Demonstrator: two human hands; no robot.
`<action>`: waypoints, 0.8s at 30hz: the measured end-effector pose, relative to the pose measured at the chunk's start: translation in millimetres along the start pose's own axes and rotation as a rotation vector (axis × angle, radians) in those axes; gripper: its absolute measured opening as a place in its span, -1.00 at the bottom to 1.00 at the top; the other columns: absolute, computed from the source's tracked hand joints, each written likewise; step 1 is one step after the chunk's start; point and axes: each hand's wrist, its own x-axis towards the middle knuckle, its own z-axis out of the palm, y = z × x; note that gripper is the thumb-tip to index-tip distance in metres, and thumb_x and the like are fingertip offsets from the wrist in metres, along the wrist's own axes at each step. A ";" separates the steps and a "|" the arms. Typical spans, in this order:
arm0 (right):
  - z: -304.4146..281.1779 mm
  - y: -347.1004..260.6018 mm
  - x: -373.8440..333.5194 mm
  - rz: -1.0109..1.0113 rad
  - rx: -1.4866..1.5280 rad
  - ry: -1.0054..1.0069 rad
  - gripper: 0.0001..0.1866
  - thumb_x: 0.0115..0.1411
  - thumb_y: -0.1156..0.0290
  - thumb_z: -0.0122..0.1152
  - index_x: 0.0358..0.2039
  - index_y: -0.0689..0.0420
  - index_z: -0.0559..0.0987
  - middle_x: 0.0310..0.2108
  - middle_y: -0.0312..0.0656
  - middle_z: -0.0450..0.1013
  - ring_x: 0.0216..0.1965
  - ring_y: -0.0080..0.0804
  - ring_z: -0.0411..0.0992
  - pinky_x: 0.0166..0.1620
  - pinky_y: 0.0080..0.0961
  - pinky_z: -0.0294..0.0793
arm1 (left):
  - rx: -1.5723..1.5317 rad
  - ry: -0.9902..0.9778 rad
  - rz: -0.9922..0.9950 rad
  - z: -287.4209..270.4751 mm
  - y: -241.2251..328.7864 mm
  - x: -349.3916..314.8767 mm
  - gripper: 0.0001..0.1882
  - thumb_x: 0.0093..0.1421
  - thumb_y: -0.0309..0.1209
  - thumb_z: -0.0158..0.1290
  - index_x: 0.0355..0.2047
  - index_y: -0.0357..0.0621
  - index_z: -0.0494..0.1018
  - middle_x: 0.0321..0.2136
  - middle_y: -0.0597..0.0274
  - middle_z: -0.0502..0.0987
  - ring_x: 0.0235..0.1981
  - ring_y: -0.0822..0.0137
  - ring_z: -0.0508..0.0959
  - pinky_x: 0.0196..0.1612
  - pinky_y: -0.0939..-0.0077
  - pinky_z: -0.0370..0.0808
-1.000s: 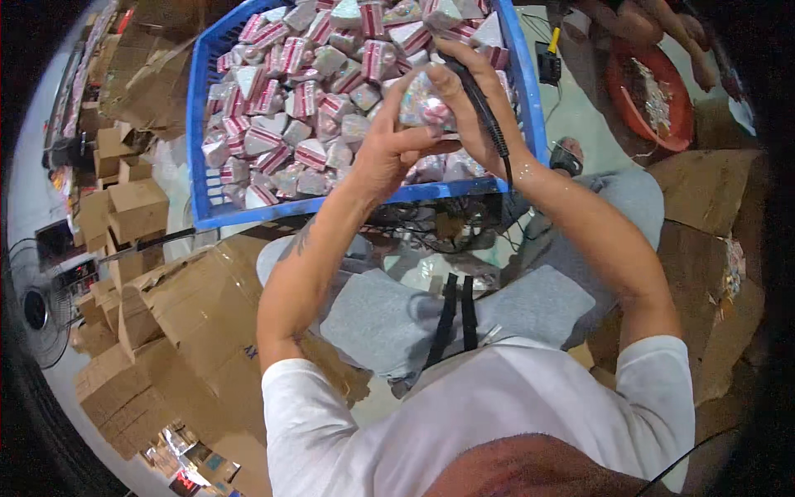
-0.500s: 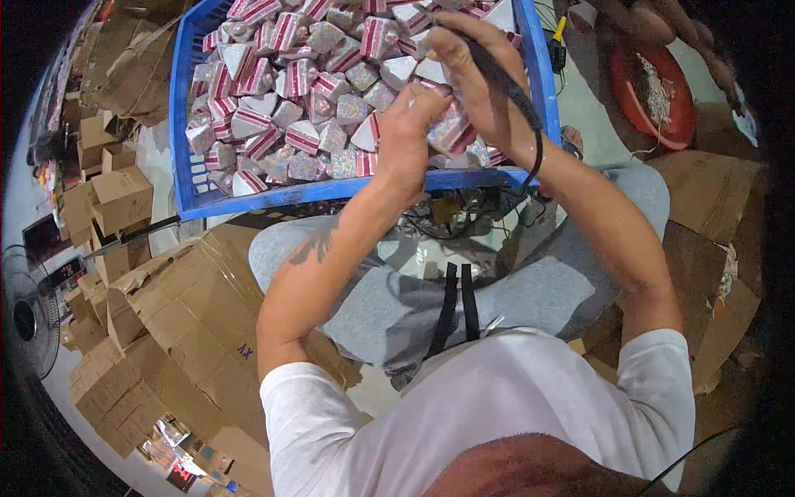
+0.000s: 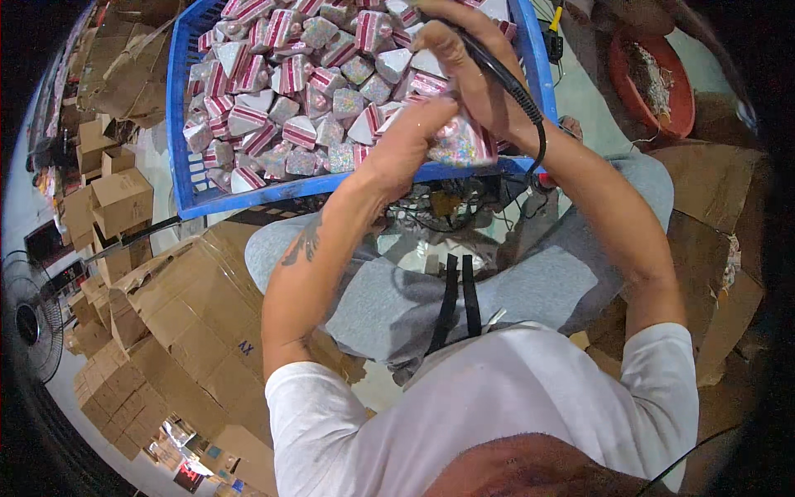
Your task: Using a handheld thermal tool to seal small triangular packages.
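Observation:
A blue plastic crate (image 3: pixel 319 189) full of cake-slice-shaped pieces (image 3: pixel 294 74), with pink and white stripes and speckled glittery faces, stands in front of me. Over its near right part, my left hand (image 3: pixel 406 141) grips one such slice (image 3: pixel 468 147), its speckled face partly showing beneath the fingers. My right hand (image 3: pixel 472 74) is closed around a slim corded tool (image 3: pixel 489 62). A thick black cord runs from it along my wrist. Fingers hide the tool's tip, and I cannot tell whether it touches the slice.
Right of the crate, a red basin (image 3: pixel 617 79) holds pale scraps, near a black-and-yellow tool (image 3: pixel 555 37). Cardboard boxes (image 3: pixel 124 199) and flattened cardboard (image 3: pixel 190 306) lie at left, with a fan (image 3: pixel 29 323) at the edge. More cardboard (image 3: pixel 704 190) lies at right.
The slice in my left hand has come lower and slightly right, toward me, and shows more of its speckled face. My right hand has shifted slightly with the tool.

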 end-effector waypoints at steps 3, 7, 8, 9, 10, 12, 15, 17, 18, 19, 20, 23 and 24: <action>-15.7 -6.2 0.9 -0.155 0.009 0.081 -0.34 0.36 -0.12 -0.10 0.17 0.24 0.37 0.05 0.10 0.38 0.09 -0.07 0.37 0.15 -0.28 0.31 | -0.025 0.104 0.097 -24.7 1.9 8.7 -0.66 0.31 -0.16 0.00 -0.10 -0.15 0.45 -0.27 0.28 0.56 -0.26 0.42 0.55 -0.19 0.50 0.47; -33.4 -8.3 -18.5 -0.109 0.259 0.064 -0.56 0.36 0.11 0.07 0.03 0.22 0.49 -0.11 -0.13 0.50 -0.13 -0.43 0.49 -0.06 -0.51 0.46 | -0.197 0.318 0.300 -33.9 23.3 2.6 -0.67 0.22 -0.36 0.15 -0.05 -0.20 0.39 -0.26 0.30 0.54 -0.23 0.46 0.55 -0.23 0.46 0.57; -30.8 -15.0 -26.2 -0.108 0.247 0.060 -0.63 0.30 0.20 0.14 -0.03 0.21 0.51 -0.17 -0.13 0.51 -0.17 -0.42 0.49 -0.11 -0.49 0.45 | -0.215 0.337 0.350 -39.5 25.4 0.8 -0.58 0.20 -0.41 0.17 0.02 -0.24 0.32 -0.22 0.26 0.51 -0.19 0.45 0.55 -0.20 0.42 0.61; -31.0 -21.8 -34.1 -0.106 0.230 0.062 -0.69 0.24 0.29 0.22 -0.09 0.19 0.54 -0.24 -0.12 0.52 -0.22 -0.40 0.49 -0.15 -0.48 0.44 | -0.216 0.346 0.363 -41.9 26.5 0.5 -0.58 0.20 -0.41 0.17 0.02 -0.24 0.32 -0.22 0.26 0.51 -0.19 0.45 0.55 -0.20 0.42 0.61; -32.1 -28.1 -42.5 -0.091 0.216 0.020 -0.69 0.21 0.31 0.24 -0.09 0.19 0.54 -0.24 -0.12 0.52 -0.22 -0.40 0.49 -0.16 -0.48 0.45 | -0.189 0.382 0.406 -43.9 26.5 -0.7 -0.55 0.21 -0.40 0.18 0.05 -0.25 0.30 -0.20 0.22 0.50 -0.20 0.42 0.55 -0.20 0.43 0.61; -32.1 -30.9 -46.6 -0.150 0.155 -0.019 -0.67 0.12 0.35 0.31 -0.12 0.20 0.55 -0.31 -0.09 0.54 -0.29 -0.39 0.52 -0.22 -0.49 0.47 | -0.057 0.449 0.434 -47.4 25.7 -4.6 -0.58 0.29 -0.33 0.07 0.09 -0.19 0.29 -0.10 0.17 0.53 -0.08 0.33 0.56 -0.09 0.35 0.57; -36.2 -38.8 -46.9 -0.086 0.064 -0.109 -0.67 0.10 0.36 0.31 -0.14 0.21 0.55 -0.39 -0.08 0.55 -0.37 -0.36 0.54 -0.29 -0.47 0.49 | -0.064 0.467 0.484 -45.5 26.1 -5.6 -0.57 0.27 -0.35 0.10 0.09 -0.19 0.29 -0.11 0.19 0.51 -0.12 0.36 0.56 -0.11 0.34 0.58; -35.2 -38.0 -44.9 -0.142 0.045 -0.092 -0.67 0.09 0.36 0.31 -0.15 0.22 0.55 -0.43 -0.07 0.55 -0.43 -0.32 0.55 -0.33 -0.44 0.50 | -0.080 0.459 0.497 -42.5 28.2 -4.5 -0.52 0.24 -0.37 0.15 0.09 -0.25 0.25 -0.16 0.17 0.49 -0.18 0.37 0.54 -0.14 0.41 0.56; -34.3 -39.1 -45.6 -0.113 0.051 -0.092 -0.68 0.09 0.35 0.30 -0.16 0.22 0.55 -0.43 -0.06 0.55 -0.42 -0.30 0.55 -0.33 -0.43 0.50 | -0.096 0.453 0.507 -42.1 29.0 -3.7 -0.46 0.20 -0.39 0.20 0.09 -0.30 0.22 -0.21 0.15 0.46 -0.23 0.39 0.53 -0.17 0.49 0.55; -33.7 -39.5 -45.5 -0.084 0.058 -0.091 -0.68 0.09 0.35 0.30 -0.16 0.22 0.56 -0.42 -0.06 0.55 -0.42 -0.29 0.55 -0.32 -0.42 0.50 | -0.095 0.453 0.512 -42.9 28.6 -2.5 -0.46 0.20 -0.39 0.20 0.09 -0.30 0.22 -0.21 0.15 0.46 -0.23 0.39 0.53 -0.17 0.49 0.55; -33.8 -38.8 -44.3 -0.088 0.059 -0.091 -0.68 0.09 0.35 0.30 -0.16 0.22 0.56 -0.42 -0.06 0.55 -0.42 -0.29 0.55 -0.32 -0.42 0.50 | -0.085 0.454 0.519 -44.7 26.9 -1.3 -0.46 0.20 -0.40 0.21 0.08 -0.31 0.22 -0.21 0.16 0.46 -0.23 0.40 0.52 -0.15 0.52 0.54; -36.7 -37.7 -41.9 -0.146 0.016 -0.098 -0.69 0.09 0.33 0.30 -0.18 0.21 0.56 -0.42 -0.05 0.55 -0.42 -0.24 0.55 -0.32 -0.40 0.51 | -0.057 0.452 0.533 -46.7 24.9 1.3 -0.46 0.19 -0.42 0.22 0.07 -0.33 0.22 -0.21 0.16 0.46 -0.22 0.43 0.51 -0.13 0.56 0.51; -36.9 -37.0 -41.8 -0.142 0.019 -0.102 -0.69 0.09 0.33 0.30 -0.18 0.21 0.57 -0.42 -0.05 0.55 -0.42 -0.23 0.55 -0.32 -0.39 0.51 | -0.038 0.453 0.538 -46.6 24.9 1.8 -0.46 0.19 -0.43 0.22 0.07 -0.33 0.22 -0.21 0.16 0.46 -0.22 0.43 0.50 -0.12 0.58 0.50</action>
